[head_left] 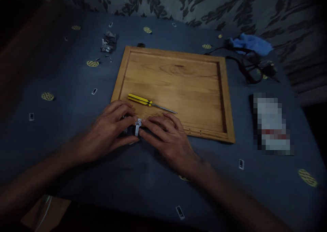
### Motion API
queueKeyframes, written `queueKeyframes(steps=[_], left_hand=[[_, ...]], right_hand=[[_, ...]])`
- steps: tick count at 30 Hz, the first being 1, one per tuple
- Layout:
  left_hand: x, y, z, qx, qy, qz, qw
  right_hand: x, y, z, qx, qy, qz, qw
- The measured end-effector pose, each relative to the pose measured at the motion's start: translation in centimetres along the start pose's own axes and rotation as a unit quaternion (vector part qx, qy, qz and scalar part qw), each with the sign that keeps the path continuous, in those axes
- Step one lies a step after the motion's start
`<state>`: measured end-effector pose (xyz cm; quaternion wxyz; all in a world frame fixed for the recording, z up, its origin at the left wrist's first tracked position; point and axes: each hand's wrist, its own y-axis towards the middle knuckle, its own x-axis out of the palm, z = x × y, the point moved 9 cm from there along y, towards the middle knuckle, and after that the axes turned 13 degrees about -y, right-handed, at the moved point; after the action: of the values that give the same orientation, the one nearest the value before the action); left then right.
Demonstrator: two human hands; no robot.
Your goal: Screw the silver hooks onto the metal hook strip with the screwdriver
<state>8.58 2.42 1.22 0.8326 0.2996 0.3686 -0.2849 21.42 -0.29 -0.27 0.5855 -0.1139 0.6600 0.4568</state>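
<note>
A small metal hinge [138, 126] sits at the near edge of a wooden panel [176, 77] with a raised frame. My left hand [108, 130] grips the hinge from the left, its thumb and fingers closed around that side. From the right, my right hand [170, 140] presses its fingertips against the same hinge, the other fingers resting over the panel's near edge. A yellow screwdriver [140, 99] lies on the panel just beyond both hands, its shaft pointing right. Fingers hide part of the hinge.
Metal hinges [109, 42] lie in a pile at the back left, with small screws [106, 56] near them. At the back right are black glasses [247, 67] and a blue cloth [251, 44]. A blurred-out flat object [272, 123] lies at the right on the patterned tablecloth.
</note>
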Motion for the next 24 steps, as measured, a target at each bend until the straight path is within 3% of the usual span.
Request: queueKeyframes(steps=[9, 17, 24], left_hand=[[0.1, 0.1, -0.36, -0.016, -0.019, -0.011, 1.0], [0.07, 0.18, -0.46, -0.029, -0.024, -0.019, 0.999], [-0.55, 0.29, 0.1, -0.014, 0.009, 0.002, 1.0]], right_hand=[[0.44, -0.27, 0.05, 0.016, 0.031, -0.027, 0.999], [0.0, -0.25, 0.25, 0.026, 0.04, -0.004, 0.999], [0.23, -0.19, 0.11, 0.025, 0.037, -0.019, 0.999]])
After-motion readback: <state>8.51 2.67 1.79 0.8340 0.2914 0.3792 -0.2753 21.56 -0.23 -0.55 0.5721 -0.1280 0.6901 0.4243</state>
